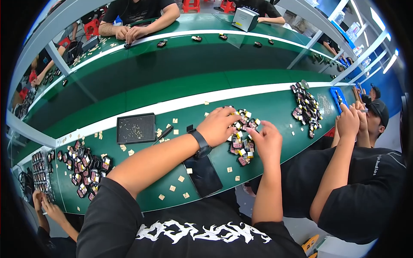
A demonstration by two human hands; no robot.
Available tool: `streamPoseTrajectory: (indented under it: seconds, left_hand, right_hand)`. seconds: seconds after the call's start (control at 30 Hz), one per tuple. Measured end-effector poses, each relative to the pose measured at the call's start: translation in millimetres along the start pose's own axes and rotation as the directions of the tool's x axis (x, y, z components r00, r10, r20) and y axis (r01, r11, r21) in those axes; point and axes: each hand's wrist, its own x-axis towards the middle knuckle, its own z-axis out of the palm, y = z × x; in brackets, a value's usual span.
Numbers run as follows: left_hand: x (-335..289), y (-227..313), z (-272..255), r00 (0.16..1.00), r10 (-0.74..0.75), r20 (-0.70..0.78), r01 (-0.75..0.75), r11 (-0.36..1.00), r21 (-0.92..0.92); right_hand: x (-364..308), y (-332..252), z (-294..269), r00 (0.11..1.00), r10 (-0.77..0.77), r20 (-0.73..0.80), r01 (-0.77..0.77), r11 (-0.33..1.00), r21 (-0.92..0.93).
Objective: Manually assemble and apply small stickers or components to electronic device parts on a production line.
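A heap of small black-cased parts (241, 150) with pink, white and yellow faces lies on the green bench before me. My left hand (218, 125) reaches over the heap's left side, fingers stretched out and resting on the parts. A dark watch is strapped to that wrist. At the heap's right edge is my right hand (267, 139), its thumb and fingers apart and nothing visible between them. Some of the parts under my left fingers are hidden.
A black tray (136, 128) holding tiny pieces and a dark-handled tool (165, 133) lie left of my hands. A black phone-like slab (203, 175) is by the near edge. More part heaps lie left (86, 167) and right (305, 107). Co-workers sit on both sides and across.
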Motion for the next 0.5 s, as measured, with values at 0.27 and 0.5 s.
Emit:
streamPoseTrajectory:
  seconds: [0.27,0.5]
  left_hand:
    - [-6.8,3.5,-32.3,0.969,-0.202,0.142,0.2,0.979,0.029]
    - [-45.3,23.0,-67.7,0.962,-0.241,0.131,0.248,0.968,-0.038]
  right_hand:
    - [38.3,32.6,6.2,0.977,-0.026,0.212,0.03,0.999,-0.02]
    - [58.8,39.4,3.0,0.933,-0.154,0.325,0.191,0.978,-0.084]
